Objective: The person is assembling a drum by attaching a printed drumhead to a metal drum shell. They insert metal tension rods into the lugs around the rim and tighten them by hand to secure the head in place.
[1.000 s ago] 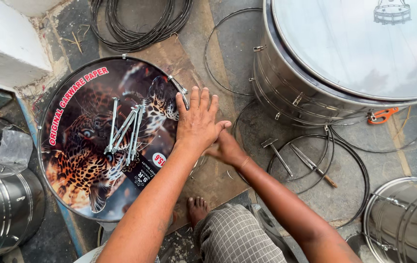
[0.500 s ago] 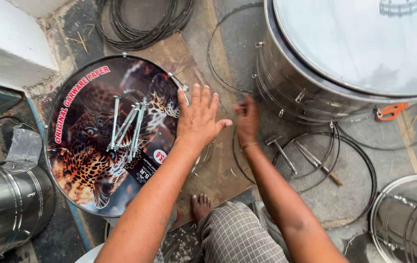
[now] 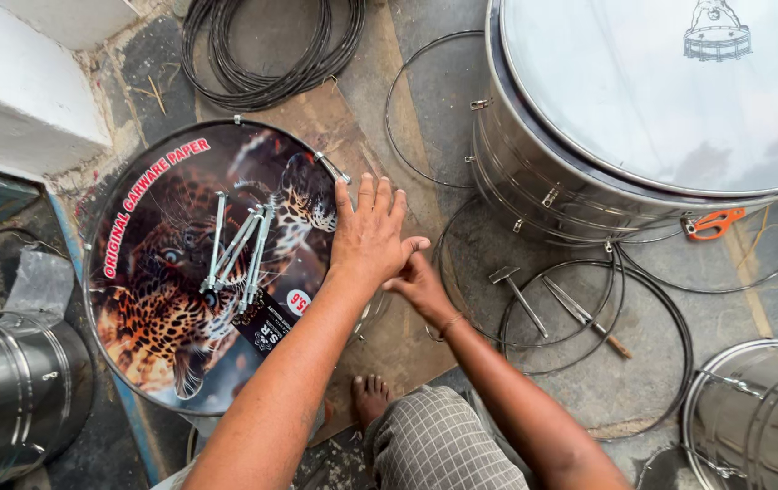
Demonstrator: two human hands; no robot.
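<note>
A round drum with a leopard-print head (image 3: 171, 308) lies flat on the floor at the left. A bundle of several metal tension rods (image 3: 239, 245) rests on it. My left hand (image 3: 369, 227) lies flat on the drum's right rim, fingers spread, holding nothing. My right hand (image 3: 418, 286) sits just under and to the right of it, at the rim, with its fingers curled. Whether it grips anything is hidden by the left hand.
A big steel drum with a white head (image 3: 534, 172) fills the upper right. Thin wire hoops (image 3: 589, 318), a T-shaped key (image 3: 518, 292) and an orange-handled tool (image 3: 714, 222) lie on the floor. Steel shells stand at the lower left (image 3: 8, 390) and lower right (image 3: 761, 408). Black wire coils (image 3: 262, 54) lie at the top.
My right hand had reached out right toward the hoops and tools; now it is back at the drum rim under my left hand. The left hand stayed put.
</note>
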